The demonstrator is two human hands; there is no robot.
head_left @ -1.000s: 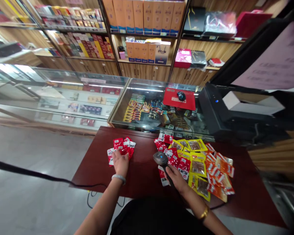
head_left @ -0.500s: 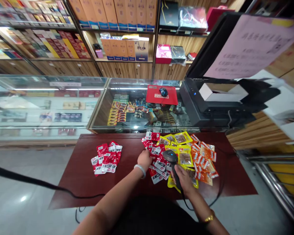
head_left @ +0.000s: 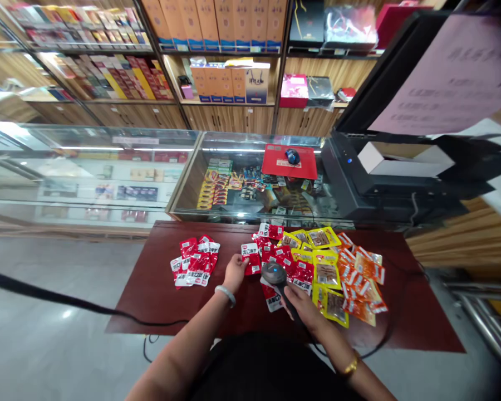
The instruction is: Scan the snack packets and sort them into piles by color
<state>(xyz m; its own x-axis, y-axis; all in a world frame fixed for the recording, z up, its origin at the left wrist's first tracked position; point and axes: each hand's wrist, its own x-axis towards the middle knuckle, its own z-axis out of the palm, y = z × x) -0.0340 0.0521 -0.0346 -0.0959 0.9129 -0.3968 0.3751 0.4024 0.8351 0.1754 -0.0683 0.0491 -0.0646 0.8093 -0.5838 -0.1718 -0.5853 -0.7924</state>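
My left hand (head_left: 236, 271) pinches the edge of a red-and-white snack packet (head_left: 251, 258) left of the middle pile. In my right hand (head_left: 303, 303) is a black barcode scanner (head_left: 274, 274), its head pointing toward that packet. Under and behind the scanner lie more red packets (head_left: 281, 255). Yellow snack packets (head_left: 326, 273) and orange packets (head_left: 361, 281) spread to the right of them. A separate group of red-and-white packets (head_left: 198, 264) rests on the left part of the dark red table (head_left: 146, 278).
Behind the table stands a glass display counter (head_left: 234, 214) with a red mat (head_left: 271, 161) and a mouse (head_left: 292, 156) on top. A black checkout machine (head_left: 346, 184) holds a white open box (head_left: 404, 159). A black cable (head_left: 87, 309) crosses the left side.
My left hand has drawn a red-and-white packet leftward out of the middle pile. My right hand has shifted the scanner left, closer to that packet. The view has turned slightly left.
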